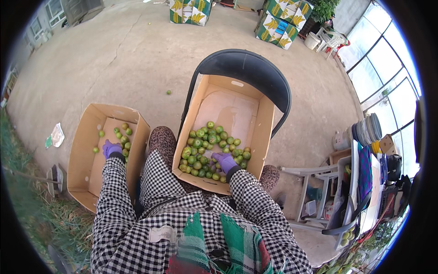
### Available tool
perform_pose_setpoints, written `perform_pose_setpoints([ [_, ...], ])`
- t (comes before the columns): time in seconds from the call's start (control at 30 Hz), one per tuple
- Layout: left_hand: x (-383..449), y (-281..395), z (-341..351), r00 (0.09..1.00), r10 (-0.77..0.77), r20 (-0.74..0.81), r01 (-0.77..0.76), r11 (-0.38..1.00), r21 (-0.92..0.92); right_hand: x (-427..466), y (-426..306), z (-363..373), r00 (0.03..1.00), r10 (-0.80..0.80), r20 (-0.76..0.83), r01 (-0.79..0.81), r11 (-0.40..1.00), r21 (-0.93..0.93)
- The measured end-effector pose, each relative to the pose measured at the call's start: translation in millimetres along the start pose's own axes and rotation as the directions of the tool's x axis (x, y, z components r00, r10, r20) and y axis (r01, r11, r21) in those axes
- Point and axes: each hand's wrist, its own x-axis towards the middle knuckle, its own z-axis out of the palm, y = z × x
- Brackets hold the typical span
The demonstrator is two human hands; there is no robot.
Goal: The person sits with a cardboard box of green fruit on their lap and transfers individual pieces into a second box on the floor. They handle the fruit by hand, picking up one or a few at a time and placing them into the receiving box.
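A cardboard box (pixel 261 133) stands before me on a black-backed chair (pixel 246 63). Small green round fruits (pixel 212 138), some yellowish, lie in its near half. My right hand (pixel 224 162), in a purple glove, reaches in among them; its fingertips are partly hidden, and whether it grips a fruit cannot be made out. At my left a second cardboard box (pixel 92 126) has several such fruits (pixel 125 139), mostly along its right side. My left hand (pixel 112 149), also gloved in purple, is inside that box beside them. Its palm faces away, so its contents are hidden.
One fruit (pixel 168 92) lies on the concrete floor beyond the boxes. A grey stool-like frame (pixel 304 191) and a cluttered cart (pixel 356 191) stand at the right. Printed banana cartons (pixel 279 29) are stacked at the back. Grass (pixel 51 219) borders the left.
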Motion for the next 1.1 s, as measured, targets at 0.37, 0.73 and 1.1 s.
perform_pose_setpoints([
  [0.37,-243,145,-39,0.164,0.985,-0.062,-0.851,0.109,-0.515,4,-2,2,0.990,-0.043,0.133,0.026,0.992,0.126],
  [0.73,-277,123,34,-0.044,0.899,0.437,-0.917,0.137,-0.374,-4,-8,18,0.938,-0.199,0.282,0.276,0.923,-0.267],
  [1.1,-276,122,40,-0.062,0.905,0.421,-0.919,0.113,-0.378,9,1,12,0.931,-0.220,0.293,0.325,0.864,-0.384],
])
